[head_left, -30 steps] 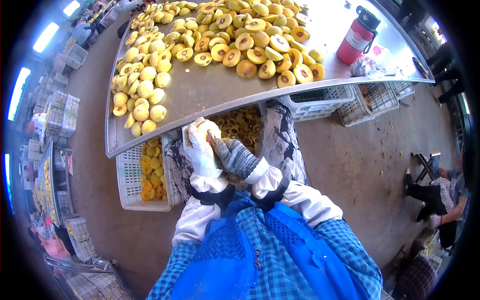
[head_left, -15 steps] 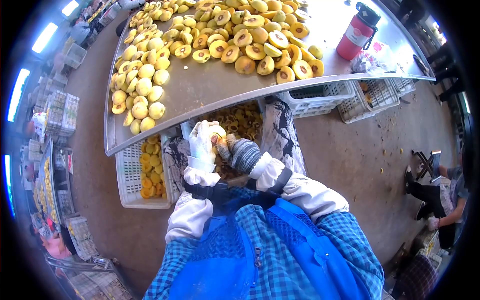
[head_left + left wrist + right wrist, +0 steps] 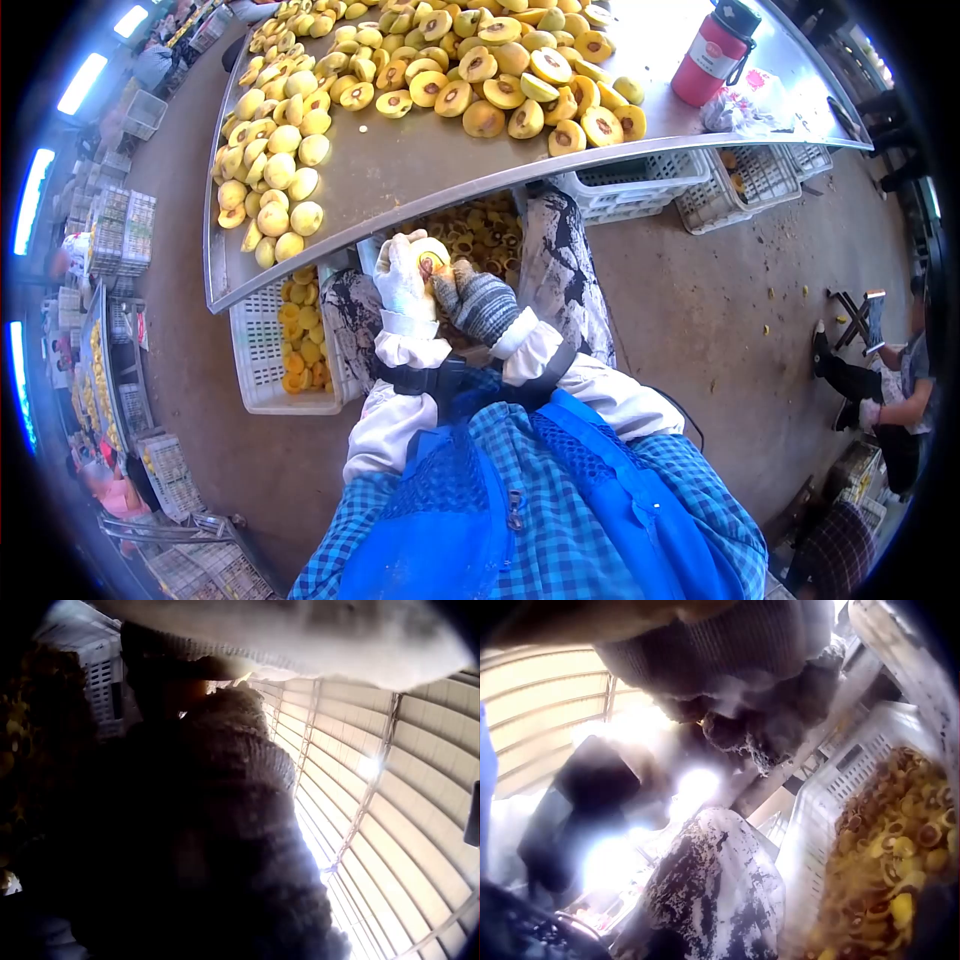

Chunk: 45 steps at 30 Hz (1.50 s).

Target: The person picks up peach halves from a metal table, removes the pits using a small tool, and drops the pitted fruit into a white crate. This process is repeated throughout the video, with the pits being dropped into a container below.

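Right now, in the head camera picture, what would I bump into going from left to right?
Going rightward: white crate of yellow fruit → left hand, gripping a peach half → right hand in a grey glove → red bottle → seated person.

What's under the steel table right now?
White slatted crates: the left one holds yellow peach halves, the middle one brownish pitted pieces, those at right look mostly empty. The tabletop hides their far ends.
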### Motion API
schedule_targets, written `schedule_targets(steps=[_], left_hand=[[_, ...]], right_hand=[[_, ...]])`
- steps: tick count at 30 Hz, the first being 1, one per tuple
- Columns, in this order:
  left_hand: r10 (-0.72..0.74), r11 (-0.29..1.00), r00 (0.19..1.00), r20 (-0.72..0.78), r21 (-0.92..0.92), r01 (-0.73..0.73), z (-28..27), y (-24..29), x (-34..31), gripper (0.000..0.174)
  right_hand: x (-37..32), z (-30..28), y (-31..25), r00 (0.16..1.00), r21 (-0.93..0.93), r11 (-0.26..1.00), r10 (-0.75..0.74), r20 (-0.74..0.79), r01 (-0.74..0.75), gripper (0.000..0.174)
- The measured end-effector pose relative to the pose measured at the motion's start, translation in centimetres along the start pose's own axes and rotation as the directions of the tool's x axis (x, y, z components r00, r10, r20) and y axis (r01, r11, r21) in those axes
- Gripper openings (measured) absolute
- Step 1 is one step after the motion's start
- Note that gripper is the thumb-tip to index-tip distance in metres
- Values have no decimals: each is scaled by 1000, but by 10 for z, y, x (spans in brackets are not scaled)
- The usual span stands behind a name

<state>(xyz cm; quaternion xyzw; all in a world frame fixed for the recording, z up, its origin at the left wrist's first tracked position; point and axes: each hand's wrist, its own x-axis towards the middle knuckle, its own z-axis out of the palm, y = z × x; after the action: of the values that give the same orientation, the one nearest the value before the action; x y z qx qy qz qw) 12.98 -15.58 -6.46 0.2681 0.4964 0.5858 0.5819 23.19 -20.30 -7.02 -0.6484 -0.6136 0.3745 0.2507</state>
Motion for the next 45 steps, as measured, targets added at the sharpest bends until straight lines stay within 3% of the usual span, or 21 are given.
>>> schedule_targets(steps=[7, 10, 13, 15, 18, 22, 25, 28, 29, 31, 33, 34, 36, 38, 40, 41, 42, 45], left_hand=[[44, 999, 999, 30, -15, -43, -4, -5, 1, 23], [36, 999, 999, 38, -10, -36, -3, -1, -1, 22], [42, 999, 999, 34, -11, -41, 0, 4, -2, 23], [53, 999, 998, 33, 5, -53, -1, 5, 0, 26], [214, 975, 977, -17, 71, -212, -1, -6, 7, 26], [386, 866, 922, -31, 357, -351, 5, -5, 4, 26], [384, 867, 923, -27, 353, -351, 10, -2, 5, 26], [117, 967, 983, 143, 208, -146, 11, 16, 4, 24], [79, 888, 976, 205, 430, -162, 18, 27, 0, 21], [13, 859, 959, 282, 488, -155, 15, 22, 3, 20], [22, 931, 966, 256, 346, -113, 13, 14, 2, 19], [16, 965, 974, 226, 252, -74, 11, 9, 5, 20], [28, 982, 950, 310, 167, -84, 5, 10, 3, 21], [13, 990, 934, 358, 125, -62, 3, 13, -1, 23], [25, 990, 935, 354, 122, -73, 4, 12, 1, 23], [29, 989, 936, 352, 123, -77, 4, 12, 1, 23], [29, 989, 929, 369, 127, -81, 3, 13, 0, 22], [29, 982, 906, 423, 159, -106, 0, 12, 4, 21]], right_hand=[[2, -2, 1, 998, 45, 999, 8, 56, -11, 58], [3, 5, 7, 993, 113, 988, -101, -54, 106, 36], [9, 12, 16, 959, 95, 955, -276, -56, 281, 29], [12, 15, 22, 952, 149, 941, -304, -20, 304, 23], [8, 6, 15, 943, 310, 893, -328, -48, 326, 25], [7, -1, 5, 922, 451, 806, -362, -136, 383, 35], [7, -4, 8, 913, 355, 841, -386, -133, 408, 33], [8, 7, 19, 881, 337, 816, -455, -129, 470, 31], [8, 9, 23, 881, 339, 817, -461, -101, 467, 29], [5, 12, 28, 880, 343, 820, -474, -45, 459, 26], [9, 27, 38, 859, 343, 794, -505, -88, 502, 24], [8, 27, 43, 766, 189, 743, -625, -146, 642, 26], [5, 29, 44, 862, 585, 675, -501, -83, 449, 31], [4, 28, 45, 926, 798, 579, -370, 76, 166, 36], [1, 19, 36, 931, 909, 367, -223, 290, -195, 38], [-1, 14, 31, 887, 895, 207, -169, 430, -395, 38], [-6, 3, 27, 861, 883, 127, -197, 469, -452, 38], [3, 12, 33, 902, 858, 388, -129, 413, -338, 40]])
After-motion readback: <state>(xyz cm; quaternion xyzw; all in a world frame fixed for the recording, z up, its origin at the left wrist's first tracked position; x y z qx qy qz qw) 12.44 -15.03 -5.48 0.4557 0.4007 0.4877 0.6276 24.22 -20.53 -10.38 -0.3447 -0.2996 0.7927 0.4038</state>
